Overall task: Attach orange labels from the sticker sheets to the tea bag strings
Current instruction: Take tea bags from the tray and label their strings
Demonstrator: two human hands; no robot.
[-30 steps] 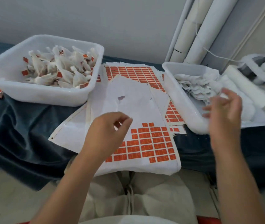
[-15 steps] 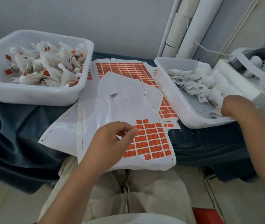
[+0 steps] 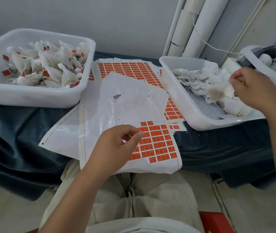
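A table under dark blue cloth point(image 3: 24, 132) stands against a grey wall. The sheet point(image 3: 110, 105) lies mid-table, its labels point(image 3: 157, 143) at the near right corner. The left hand point(image 3: 115, 148) hovers there, thumb and forefinger nearly closed; whether they hold a label I cannot tell. In the right tub point(image 3: 184, 105) the right hand point(image 3: 255, 88) pinches a bag point(image 3: 218, 93). The left tub point(image 3: 33, 96) holds labelled bags point(image 3: 50, 68).
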